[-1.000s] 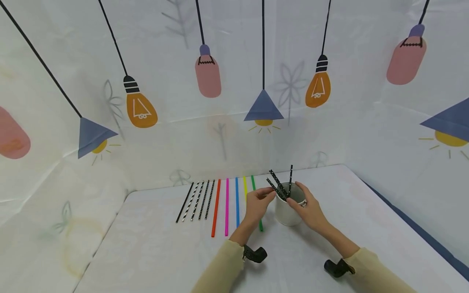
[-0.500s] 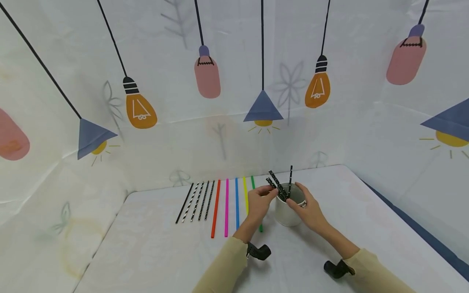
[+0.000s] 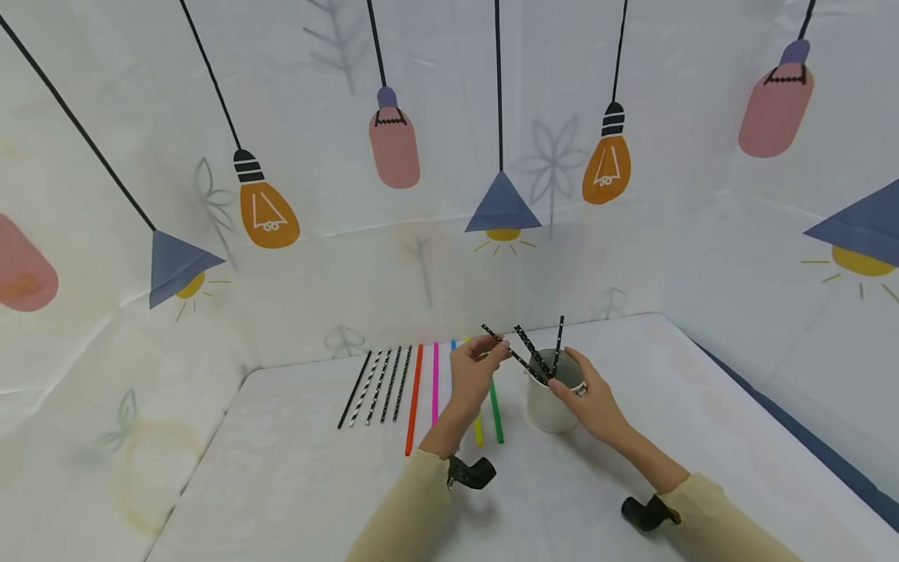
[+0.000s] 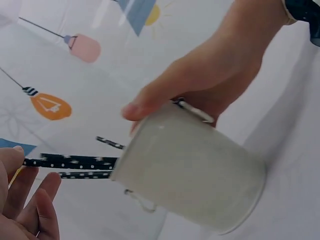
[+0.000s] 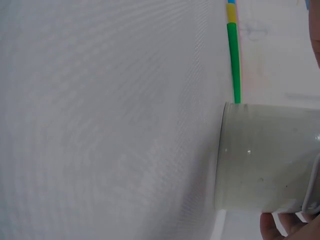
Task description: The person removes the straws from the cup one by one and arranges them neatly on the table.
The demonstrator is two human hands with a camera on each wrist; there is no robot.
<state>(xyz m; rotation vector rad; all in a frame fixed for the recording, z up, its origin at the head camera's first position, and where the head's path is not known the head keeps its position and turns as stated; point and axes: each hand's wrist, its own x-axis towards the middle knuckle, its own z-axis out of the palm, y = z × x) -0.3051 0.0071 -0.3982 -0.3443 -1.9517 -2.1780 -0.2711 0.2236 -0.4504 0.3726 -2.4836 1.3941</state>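
My left hand (image 3: 472,382) pinches a black white-dotted drinking straw (image 3: 518,358). This straw slants down to the right, its lower end reaching the mouth of a small off-white bucket (image 3: 552,410). Several other dotted straws (image 3: 559,343) lean out of the bucket, which stands upright on the table. On the bucket's right side, my right hand (image 3: 597,404) grips the rim, thumb at the front and fingers round the back. The left wrist view shows the straws (image 4: 80,161) sticking out past the bucket (image 4: 195,170) rim. Their lower ends are hidden inside.
On the white table (image 3: 281,484), black and black-and-white patterned straws (image 3: 374,386) lie in a row. Beside them lie red (image 3: 414,398), pink (image 3: 435,382), yellow (image 3: 479,433) and green (image 3: 496,414) ones; my left hand mostly covers a blue one. A lamp-printed cloth wall (image 3: 449,273) rises behind.
My left hand has moved up and left, away from the bucket, drawing the pinched straw farther out to the left. The right hand stays on the bucket.
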